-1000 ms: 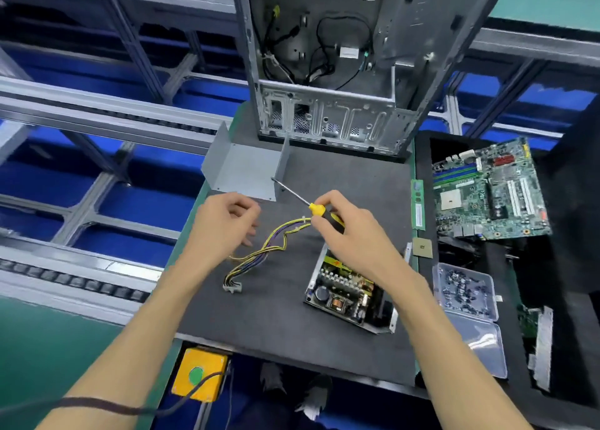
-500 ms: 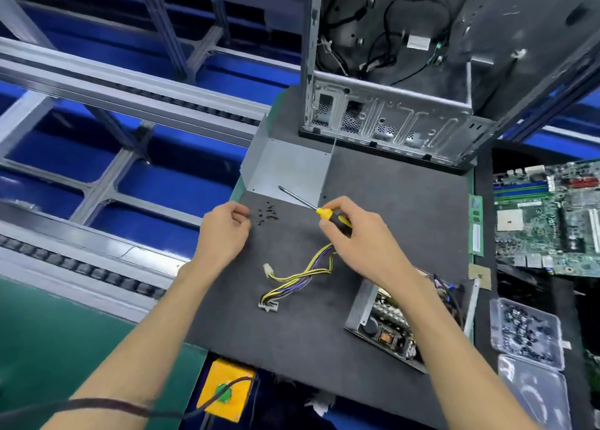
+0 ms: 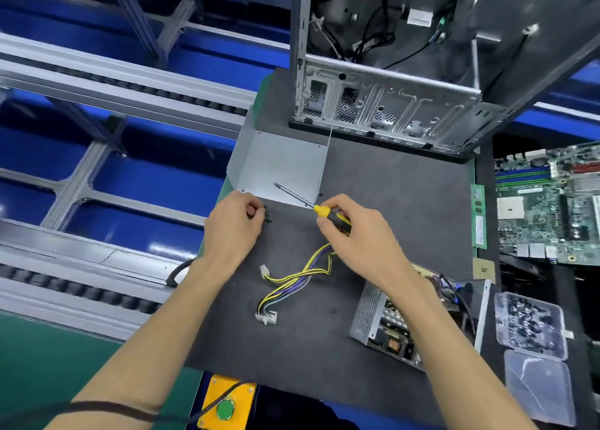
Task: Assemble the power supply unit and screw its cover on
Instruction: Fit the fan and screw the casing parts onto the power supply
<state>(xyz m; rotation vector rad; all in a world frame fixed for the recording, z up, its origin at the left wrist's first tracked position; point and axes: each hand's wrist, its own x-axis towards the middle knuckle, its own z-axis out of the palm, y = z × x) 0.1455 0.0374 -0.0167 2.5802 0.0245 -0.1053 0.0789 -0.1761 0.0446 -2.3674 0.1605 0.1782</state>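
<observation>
Power supply [image 3: 399,324] lies open on surface [image 3: 389,202], lower right; cover [image 3: 279,166] beyond. Right hand [image 3: 354,234] grips screwdriver [image 3: 311,203]; left hand [image 3: 232,226] fingers curled at loose screws [image 3: 267,216]

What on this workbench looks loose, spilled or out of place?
A few small black screws lie loose on the dark grey mat by the left hand, outside the clear plastic screw box.

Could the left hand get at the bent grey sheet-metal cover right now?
Probably yes: the grey sheet-metal cover lies just beyond the left hand with bare mat between, though its fingers are busy at the small black screws.
</observation>
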